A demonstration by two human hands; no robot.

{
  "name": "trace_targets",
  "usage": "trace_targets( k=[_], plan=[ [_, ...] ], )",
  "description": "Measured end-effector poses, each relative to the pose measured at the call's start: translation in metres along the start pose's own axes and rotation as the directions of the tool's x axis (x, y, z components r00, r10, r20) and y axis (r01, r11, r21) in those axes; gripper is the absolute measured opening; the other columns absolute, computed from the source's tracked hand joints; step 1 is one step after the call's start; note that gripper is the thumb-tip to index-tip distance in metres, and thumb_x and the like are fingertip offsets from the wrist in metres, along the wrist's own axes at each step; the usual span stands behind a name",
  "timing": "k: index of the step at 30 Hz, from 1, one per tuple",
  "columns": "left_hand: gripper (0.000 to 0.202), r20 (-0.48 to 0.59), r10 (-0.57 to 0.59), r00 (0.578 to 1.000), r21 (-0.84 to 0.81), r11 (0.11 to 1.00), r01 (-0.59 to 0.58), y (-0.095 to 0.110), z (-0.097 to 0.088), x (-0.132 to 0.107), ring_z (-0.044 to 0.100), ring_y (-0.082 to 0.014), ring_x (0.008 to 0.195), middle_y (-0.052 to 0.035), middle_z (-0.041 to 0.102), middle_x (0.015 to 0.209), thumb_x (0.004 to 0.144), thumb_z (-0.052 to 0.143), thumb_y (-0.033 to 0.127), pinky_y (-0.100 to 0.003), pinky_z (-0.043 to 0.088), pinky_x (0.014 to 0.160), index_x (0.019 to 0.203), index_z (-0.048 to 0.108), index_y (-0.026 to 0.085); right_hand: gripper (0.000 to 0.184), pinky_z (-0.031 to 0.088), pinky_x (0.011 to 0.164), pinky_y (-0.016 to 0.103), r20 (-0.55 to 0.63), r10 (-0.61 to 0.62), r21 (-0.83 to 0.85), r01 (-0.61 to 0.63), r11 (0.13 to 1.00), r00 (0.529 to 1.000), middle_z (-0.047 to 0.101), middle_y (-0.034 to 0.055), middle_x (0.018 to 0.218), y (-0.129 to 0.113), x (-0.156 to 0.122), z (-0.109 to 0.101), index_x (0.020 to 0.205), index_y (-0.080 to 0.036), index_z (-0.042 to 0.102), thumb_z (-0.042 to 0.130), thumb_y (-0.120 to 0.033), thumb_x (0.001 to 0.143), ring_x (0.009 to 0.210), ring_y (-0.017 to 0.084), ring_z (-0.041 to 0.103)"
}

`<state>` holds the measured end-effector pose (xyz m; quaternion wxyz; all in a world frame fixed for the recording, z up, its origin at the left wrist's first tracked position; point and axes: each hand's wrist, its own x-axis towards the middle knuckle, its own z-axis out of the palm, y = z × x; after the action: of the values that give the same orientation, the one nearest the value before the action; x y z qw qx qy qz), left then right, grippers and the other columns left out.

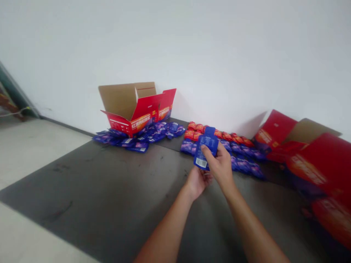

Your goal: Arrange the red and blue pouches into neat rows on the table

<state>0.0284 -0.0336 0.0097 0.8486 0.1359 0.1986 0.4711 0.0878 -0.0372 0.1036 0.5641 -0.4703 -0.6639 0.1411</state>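
A blue spouted-looking pouch (207,148) with a white barcode label near its lower edge is in my right hand (222,164), thumb pressed on its printed face. It is held upright, slightly tilted. Just below it is my left hand (196,182), its fingers curled and partly hidden beneath the pouch; whether they grip anything is unclear. Behind both hands, rows of red pouches (227,136) and blue-purple pouches (244,164) lie on the dark mat (123,190), partly covered by the held pouch and my right hand.
An open red carton (142,113) stands back left, with loose blue pouches (139,145) heaped around its base. Another red carton (168,106) is behind it. More open red cartons (320,171) are at the right, blurred. A white wall (208,54) closes off the back.
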Motion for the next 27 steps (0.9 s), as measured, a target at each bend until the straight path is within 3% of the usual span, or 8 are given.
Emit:
trace_targets(
  k=[2, 5, 9, 12, 17, 20, 23, 27],
  plan=[
    [0.042, -0.035, 0.010, 0.999, 0.038, 0.999, -0.009, -0.001, 0.005, -0.006, 0.059, -0.0129, 0.060, -0.0028, 0.064, 0.077, 0.090, 0.059, 0.058, -0.024, 0.045, 0.057, 0.098, 0.066, 0.017, 0.024, 0.051, 0.075, 0.033, 0.007, -0.006, -0.170, 0.007, 0.985, 1.000, 0.068, 0.0035, 0.087, 0.018, -0.013, -0.031, 0.099, -0.019, 0.071, 0.060, -0.040, 0.093, 0.079, 0.020, 0.063],
    [0.047, -0.020, -0.001, 1.000, 0.172, 0.985, 0.004, -0.005, 0.010, -0.013, 0.065, -0.0162, 0.071, -0.0041, 0.067, 0.083, 0.090, 0.057, 0.062, -0.027, 0.051, 0.065, 0.110, 0.067, 0.021, 0.026, 0.050, 0.085, 0.036, 0.070, -0.029, -0.365, 0.052, 0.930, 0.997, 0.066, 0.0093, 0.096, 0.045, -0.032, -0.054, 0.103, -0.018, 0.073, 0.055, -0.034, 0.095, 0.091, 0.024, 0.062],
    [0.048, 0.042, -0.047, 0.998, 0.306, 0.952, 0.032, -0.013, 0.013, -0.017, 0.069, -0.0210, 0.098, -0.0096, 0.072, 0.110, 0.093, 0.058, 0.057, -0.032, 0.054, 0.085, 0.125, 0.065, 0.023, 0.041, 0.049, 0.091, 0.036, 0.122, 0.070, -0.452, -0.007, 0.892, 0.990, 0.061, 0.0127, 0.109, 0.058, -0.050, -0.049, 0.134, -0.018, 0.064, 0.044, -0.034, 0.102, 0.098, 0.023, 0.060],
    [0.045, 0.097, -0.052, 0.994, 0.292, 0.956, 0.021, -0.013, 0.013, -0.019, 0.062, -0.0231, 0.121, -0.0092, 0.068, 0.128, 0.097, 0.054, 0.050, -0.035, 0.051, 0.099, 0.134, 0.060, 0.025, 0.048, 0.046, 0.098, 0.038, 0.210, 0.113, -0.463, -0.003, 0.886, 0.971, 0.060, 0.0130, 0.115, 0.051, -0.056, -0.041, 0.143, -0.018, 0.057, 0.040, -0.041, 0.105, 0.105, 0.023, 0.057],
    [0.034, 0.027, 0.069, 0.997, 0.271, 0.960, -0.074, -0.004, 0.013, -0.019, 0.064, -0.0223, 0.120, -0.0087, 0.071, 0.123, 0.098, 0.055, 0.044, -0.035, 0.053, 0.099, 0.120, 0.067, 0.020, 0.040, 0.042, 0.103, 0.039, 0.376, 0.076, -0.259, 0.026, 0.965, 0.924, 0.063, 0.0076, 0.119, 0.050, -0.053, -0.046, 0.131, -0.026, 0.067, 0.036, -0.035, 0.107, 0.114, 0.020, 0.055],
    [0.033, -0.032, 0.132, 0.991, 0.256, 0.959, -0.120, 0.001, 0.011, -0.014, 0.069, -0.0200, 0.110, -0.0086, 0.075, 0.114, 0.100, 0.052, 0.042, -0.033, 0.055, 0.094, 0.118, 0.068, 0.019, 0.030, 0.043, 0.104, 0.040, 0.249, 0.101, -0.187, -0.054, 0.981, 0.963, 0.064, 0.0075, 0.121, 0.060, -0.051, -0.055, 0.122, -0.025, 0.071, 0.065, -0.032, 0.094, 0.115, 0.021, 0.056],
    [0.036, -0.014, 0.192, 0.981, 0.276, 0.944, -0.181, 0.002, 0.010, -0.010, 0.070, -0.0170, 0.104, -0.0089, 0.076, 0.110, 0.103, 0.047, 0.041, -0.027, 0.055, 0.091, 0.117, 0.070, 0.017, 0.049, 0.049, 0.095, 0.039, 0.089, 0.235, -0.104, -0.226, 0.969, 0.968, 0.066, 0.0090, 0.120, 0.067, -0.058, -0.061, 0.121, -0.022, 0.069, 0.081, -0.041, 0.078, 0.105, 0.022, 0.062],
    [0.041, 0.012, 0.150, 0.989, 0.345, 0.927, -0.145, -0.001, 0.010, -0.011, 0.070, -0.0201, 0.103, -0.0092, 0.076, 0.104, 0.097, 0.055, 0.048, -0.029, 0.054, 0.089, 0.116, 0.072, 0.016, 0.052, 0.049, 0.063, 0.026, 0.327, 0.467, 0.124, -0.527, 0.841, 0.821, 0.070, 0.0043, 0.083, 0.068, -0.071, -0.065, 0.103, -0.017, 0.071, 0.073, -0.062, 0.078, 0.069, 0.014, 0.063]
  ],
)
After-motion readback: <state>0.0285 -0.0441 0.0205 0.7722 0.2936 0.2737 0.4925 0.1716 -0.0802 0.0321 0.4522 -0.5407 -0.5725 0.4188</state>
